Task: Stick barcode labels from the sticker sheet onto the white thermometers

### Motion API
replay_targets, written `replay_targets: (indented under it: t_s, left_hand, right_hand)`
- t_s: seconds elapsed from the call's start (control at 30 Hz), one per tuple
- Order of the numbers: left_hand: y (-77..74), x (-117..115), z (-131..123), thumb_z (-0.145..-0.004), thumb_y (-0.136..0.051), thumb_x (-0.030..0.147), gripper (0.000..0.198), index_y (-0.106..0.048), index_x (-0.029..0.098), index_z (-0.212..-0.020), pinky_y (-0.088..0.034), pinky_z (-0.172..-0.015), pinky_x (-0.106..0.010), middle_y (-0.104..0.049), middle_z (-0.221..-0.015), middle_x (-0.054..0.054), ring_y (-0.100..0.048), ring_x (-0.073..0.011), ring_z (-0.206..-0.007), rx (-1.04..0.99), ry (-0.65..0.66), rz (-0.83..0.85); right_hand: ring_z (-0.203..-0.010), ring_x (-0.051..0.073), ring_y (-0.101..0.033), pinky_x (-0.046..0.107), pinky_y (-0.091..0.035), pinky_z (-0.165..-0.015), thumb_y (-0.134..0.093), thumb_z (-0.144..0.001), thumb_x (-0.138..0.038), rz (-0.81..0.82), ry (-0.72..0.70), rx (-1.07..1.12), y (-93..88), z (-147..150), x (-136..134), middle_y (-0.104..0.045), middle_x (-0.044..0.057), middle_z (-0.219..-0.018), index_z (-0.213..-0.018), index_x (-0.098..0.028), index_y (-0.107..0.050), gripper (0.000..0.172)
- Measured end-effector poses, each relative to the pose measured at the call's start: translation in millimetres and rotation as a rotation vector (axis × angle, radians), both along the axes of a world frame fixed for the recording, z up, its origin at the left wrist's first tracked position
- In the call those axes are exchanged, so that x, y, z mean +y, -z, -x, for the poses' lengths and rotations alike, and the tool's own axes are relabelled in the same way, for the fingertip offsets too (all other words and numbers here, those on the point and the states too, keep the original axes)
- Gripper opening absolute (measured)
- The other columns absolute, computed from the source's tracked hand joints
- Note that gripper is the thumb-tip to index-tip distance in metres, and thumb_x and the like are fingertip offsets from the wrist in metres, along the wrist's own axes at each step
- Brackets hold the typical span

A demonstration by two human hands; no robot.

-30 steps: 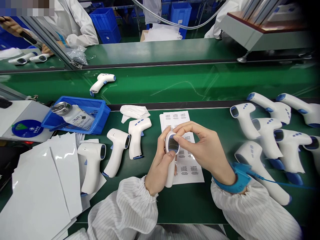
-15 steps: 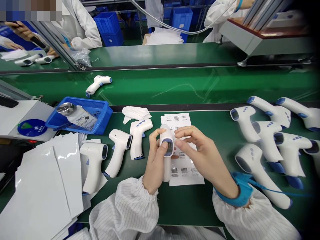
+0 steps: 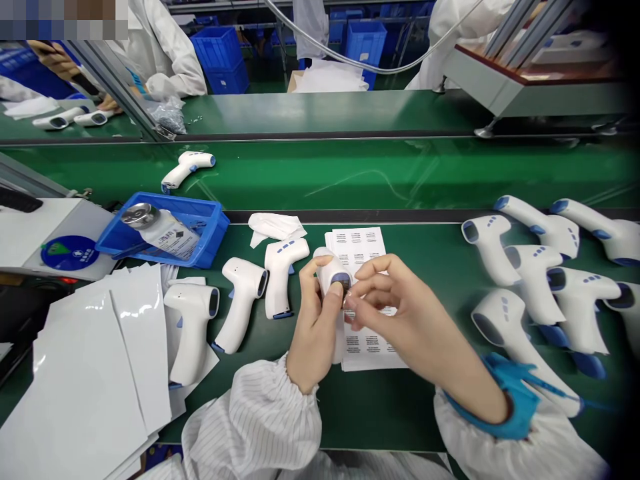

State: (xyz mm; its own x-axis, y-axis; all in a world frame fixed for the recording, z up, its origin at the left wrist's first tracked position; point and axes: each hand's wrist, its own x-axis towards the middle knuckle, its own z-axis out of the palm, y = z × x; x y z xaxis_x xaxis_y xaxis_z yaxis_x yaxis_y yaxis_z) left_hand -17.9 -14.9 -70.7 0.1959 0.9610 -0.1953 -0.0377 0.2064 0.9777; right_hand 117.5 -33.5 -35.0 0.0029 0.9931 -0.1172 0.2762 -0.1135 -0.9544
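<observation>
A white forehead thermometer (image 3: pixel 327 270) with a dark screen is held in my left hand (image 3: pixel 315 327), whose thumb lies over the screen and whose fingers wrap round the body. My right hand (image 3: pixel 395 307) is right beside the screen's edge. Its thumb and fingertips are drawn together in a pinch; what is between them is too small to make out. Beneath both hands lies a printed label sheet (image 3: pixel 361 253), partly covered by them. A blue wrist strap (image 3: pixel 510 400) circles my right wrist.
Several white thermometers stand or lie left (image 3: pixel 240 303) and right (image 3: pixel 535 280). White glossy sheets (image 3: pixel 85 373) are stacked at the left. A blue tray (image 3: pixel 215 233) holds a bottle (image 3: pixel 167 233). Another thermometer (image 3: pixel 187 170) lies on the green belt (image 3: pixel 300 173). People in white coats (image 3: pixel 170 47) work opposite.
My right hand has moved in to the thermometer's screen edge, its fingers closing together. The thermometer has tilted in my left hand, and my left thumb has shifted over the screen.
</observation>
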Motion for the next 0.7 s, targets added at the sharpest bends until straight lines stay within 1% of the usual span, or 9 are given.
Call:
replay_targets:
  t_s: [0.07, 0.1, 0.23, 0.3, 0.37, 0.43, 0.5, 0.57, 0.7]
  left_hand:
    - [-0.5, 3, 2, -0.096, -0.046, 0.041, 0.033, -0.041, 0.034, -0.127, -0.051, -0.079, -0.03, -0.057, -0.103, 0.0, -0.059, -0.0146, -0.085, -0.079, 0.029, 0.098]
    - [-0.9, 4, 3, -0.095, -0.049, 0.04, 0.037, -0.038, 0.034, -0.13, -0.051, -0.074, -0.03, -0.057, -0.098, 0.0, -0.059, -0.0145, -0.081, -0.134, 0.055, 0.145]
    - [-2.2, 7, 6, -0.081, -0.061, 0.016, 0.067, -0.03, 0.037, -0.136, -0.047, -0.061, -0.024, -0.055, -0.096, 0.002, -0.054, -0.0111, -0.069, -0.239, 0.178, 0.184]
    - [-2.0, 6, 6, -0.071, -0.06, 0.004, 0.077, -0.031, 0.036, -0.136, -0.047, -0.064, -0.024, -0.054, -0.109, 0.0, -0.057, -0.0125, -0.078, -0.195, 0.205, 0.12]
    - [-1.9, 5, 5, -0.067, -0.057, 0.0, 0.08, -0.033, 0.034, -0.135, -0.048, -0.07, -0.025, -0.052, -0.121, -0.003, -0.059, -0.0155, -0.09, -0.161, 0.203, 0.075]
    - [-2.6, 2, 2, -0.066, -0.054, -0.001, 0.08, -0.033, 0.032, -0.136, -0.048, -0.069, -0.025, -0.055, -0.119, -0.003, -0.059, -0.0154, -0.088, -0.154, 0.191, 0.086]
    - [-4.6, 1, 1, -0.066, -0.055, -0.001, 0.081, -0.033, 0.032, -0.136, -0.046, -0.064, -0.024, -0.06, -0.105, 0.0, -0.059, -0.0134, -0.078, -0.17, 0.171, 0.124]
    - [-7.3, 1, 0, -0.068, -0.057, 0.001, 0.082, -0.032, 0.034, -0.138, -0.048, -0.068, -0.024, -0.061, -0.1, 0.001, -0.059, -0.0131, -0.078, -0.238, 0.097, 0.154]
    - [-9.4, 5, 3, -0.079, -0.053, 0.012, 0.079, -0.021, 0.044, -0.144, -0.047, -0.094, -0.035, -0.06, -0.116, 0.001, -0.063, -0.019, -0.104, -0.413, -0.078, 0.262]
  right_hand:
    - [-0.052, 0.015, -0.063, 0.029, -0.051, -0.054, -0.058, -0.088, -0.029, 0.02, 0.023, 0.114, 1.5, -3, 5, -0.062, -0.007, -0.061, -0.093, -0.026, -0.046, 0.013]
    - [-0.06, 0.016, -0.065, 0.03, -0.053, -0.059, -0.061, -0.087, -0.031, -0.023, 0.057, 0.1, 3.2, -4, 7, -0.064, -0.005, -0.067, -0.095, -0.026, -0.048, 0.016]
    - [-0.11, 0.021, -0.059, 0.036, -0.049, -0.092, -0.073, -0.078, -0.023, -0.258, 0.029, -0.096, 13.6, -2, 15, -0.062, 0.004, -0.116, -0.109, -0.026, -0.057, 0.036]
    - [-0.104, 0.019, -0.06, 0.034, -0.048, -0.091, -0.071, -0.081, -0.021, -0.293, -0.004, -0.114, 17.7, -1, 21, -0.063, 0.003, -0.109, -0.105, -0.026, -0.061, 0.026]
    - [-0.09, 0.017, -0.061, 0.031, -0.048, -0.082, -0.067, -0.085, -0.024, -0.322, 0.062, -0.1, 20.0, 0, 27, -0.064, 0.001, -0.095, -0.091, -0.024, -0.064, 0.007]
    - [-0.08, 0.016, -0.06, 0.03, -0.047, -0.076, -0.064, -0.088, -0.027, -0.336, 0.144, -0.083, 21.6, 1, 29, -0.063, 0.0, -0.084, -0.079, -0.022, -0.062, 0.011]
    - [-0.079, 0.016, -0.061, 0.029, -0.047, -0.074, -0.058, -0.092, -0.032, -0.298, 0.236, -0.037, 23.6, 2, 24, -0.062, 0.0, -0.081, -0.077, -0.022, -0.06, 0.018]
    - [-0.084, 0.017, -0.062, 0.03, -0.049, -0.076, -0.051, -0.095, -0.039, -0.168, 0.261, 0.045, 26.5, 6, 10, -0.063, 0.001, -0.088, -0.09, -0.022, -0.058, 0.019]
    - [-0.093, 0.021, -0.065, 0.031, -0.052, -0.077, -0.06, -0.089, -0.04, 0.138, -0.115, 0.101, 34.1, 18, -15, -0.065, 0.005, -0.105, -0.117, -0.025, -0.051, 0.034]
